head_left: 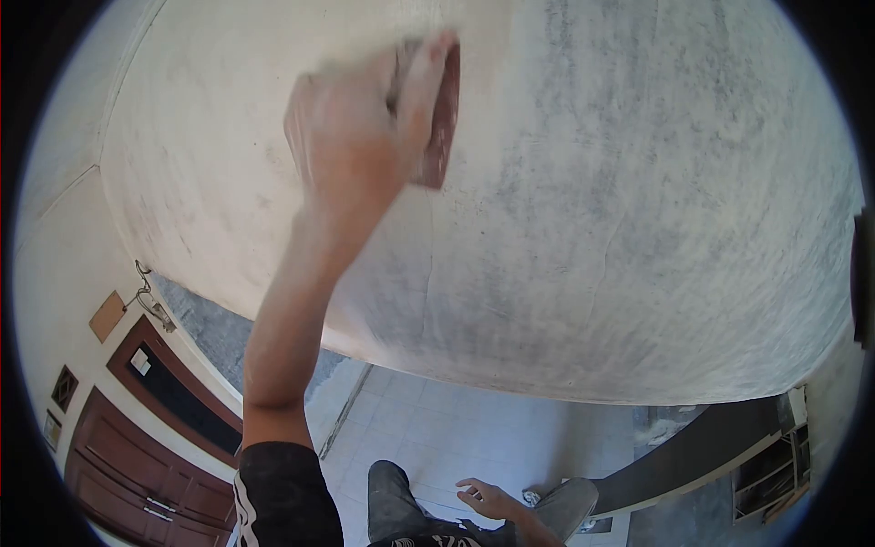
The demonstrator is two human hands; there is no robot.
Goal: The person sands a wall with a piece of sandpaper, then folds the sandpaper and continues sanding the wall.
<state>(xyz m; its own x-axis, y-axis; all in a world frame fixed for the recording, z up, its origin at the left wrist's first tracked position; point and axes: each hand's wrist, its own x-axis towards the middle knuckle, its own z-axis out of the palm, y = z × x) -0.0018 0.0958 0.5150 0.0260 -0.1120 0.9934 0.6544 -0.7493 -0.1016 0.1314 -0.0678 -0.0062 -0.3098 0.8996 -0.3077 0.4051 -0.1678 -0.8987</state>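
Up goes the left hand [355, 123], fingers and thumb clamped round a reddish-brown pad [444, 128], right there at the pale, grey-smeared surface [620, 210]! The pad's long axis runs from far to near, nearly straight, its far end tipped slightly right and its near end pointing back toward the person. It sits along the hand's right side, the near end jutting past the grip; blur makes it hard to say whether its whole face touches the surface. Down near, the right hand [489, 500] hangs by the right thigh [567, 503], fingers loosely parted, apparently holding nothing.
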